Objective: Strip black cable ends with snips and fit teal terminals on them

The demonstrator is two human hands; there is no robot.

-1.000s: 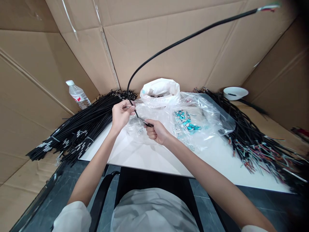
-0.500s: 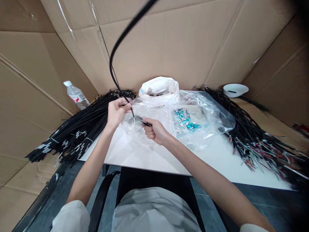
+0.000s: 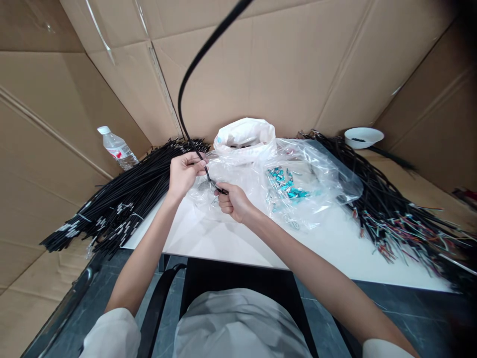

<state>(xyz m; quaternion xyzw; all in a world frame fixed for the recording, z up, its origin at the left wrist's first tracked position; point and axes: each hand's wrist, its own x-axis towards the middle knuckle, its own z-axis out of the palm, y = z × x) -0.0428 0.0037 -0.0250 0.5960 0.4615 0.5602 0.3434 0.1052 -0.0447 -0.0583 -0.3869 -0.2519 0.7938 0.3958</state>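
Pinching a black cable (image 3: 185, 79) near its lower end, the left hand (image 3: 184, 171) sits just left of frame center, while the right hand (image 3: 231, 201) is closed on the cable's tip over a clear plastic bag (image 3: 305, 186). Cable arcs off the top edge. Cable bundles (image 3: 122, 196) lie left, a water bottle (image 3: 116, 147) upper left.
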